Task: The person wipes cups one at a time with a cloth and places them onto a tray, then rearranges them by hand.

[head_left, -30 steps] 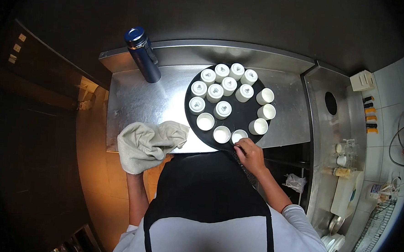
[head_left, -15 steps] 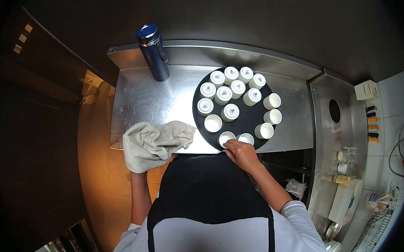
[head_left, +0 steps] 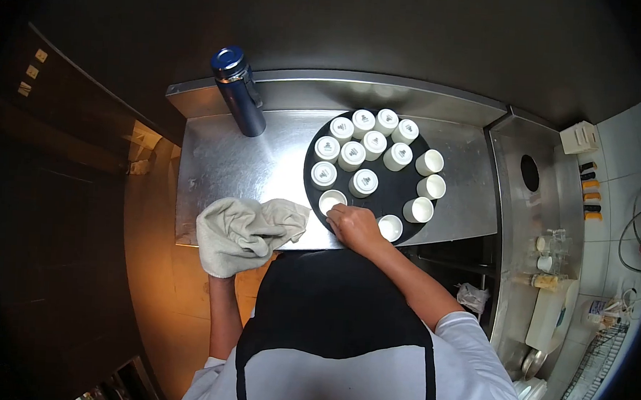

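Right hand (head_left: 354, 227): at the near rim of tray (head_left: 392, 193), fingers curled down over one of the cups (head_left: 364, 182); cannot tell if they hold it.
Left hand: buried in cloth (head_left: 243, 232) at worktop (head_left: 221, 166) edge; grip hidden.
Step (judged): taking a cup to wipe.
Next calls for: a lift clear of neighbouring cups.

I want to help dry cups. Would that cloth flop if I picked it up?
Probably floppy: the cloth sags in soft folds over the counter edge. Likely light and easy to hold, since it looks like thick, rough towel.
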{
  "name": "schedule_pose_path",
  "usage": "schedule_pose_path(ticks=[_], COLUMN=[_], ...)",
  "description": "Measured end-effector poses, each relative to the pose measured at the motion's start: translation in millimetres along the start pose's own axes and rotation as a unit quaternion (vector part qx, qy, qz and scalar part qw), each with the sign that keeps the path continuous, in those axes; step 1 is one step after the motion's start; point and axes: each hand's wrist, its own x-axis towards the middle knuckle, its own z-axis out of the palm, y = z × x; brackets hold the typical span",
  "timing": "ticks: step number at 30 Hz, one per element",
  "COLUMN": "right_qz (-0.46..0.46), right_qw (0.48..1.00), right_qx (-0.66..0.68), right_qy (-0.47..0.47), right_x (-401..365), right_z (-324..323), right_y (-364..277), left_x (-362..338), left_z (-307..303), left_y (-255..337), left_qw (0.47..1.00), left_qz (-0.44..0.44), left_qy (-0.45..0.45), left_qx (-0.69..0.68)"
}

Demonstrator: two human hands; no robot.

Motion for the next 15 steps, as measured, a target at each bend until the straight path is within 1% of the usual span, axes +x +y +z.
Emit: schedule_pose_path(ticks=[2, 5, 6, 9, 12, 15], right_qz=[0.019, 0.093, 0.089, 0.091, 0.116, 0.138], right_qw=[0.997, 0.990, 0.992, 0.995, 0.993, 0.990], right_qx=[0.031, 0.020, 0.020, 0.009, -0.025, -0.036], right_qy=[0.075, 0.103, 0.090, 0.048, 0.009, 0.005], right_x=[-2, -19, -30, -70, -96, -112], right_z=[-24, -64, -72, -92, -94, -74], right_y=[-9, 1, 11, 30, 29, 34], left_x=[1, 1, 0, -3, 5, 12], left_z=[-9, -23, -27, -43, -41, -41], left_y=[-7, -15, -18, -37, -35, -38], left_qw=[0.999, 0.998, 0.998, 0.998, 0.995, 0.998], left_qz=[-0.018, -0.027, -0.026, -0.009, -0.025, -0.041], left_qy=[0.006, 0.007, 0.005, 0.051, -0.021, -0.018], left_qx=[-0.028, -0.057, -0.065, -0.033, -0.098, -0.050])
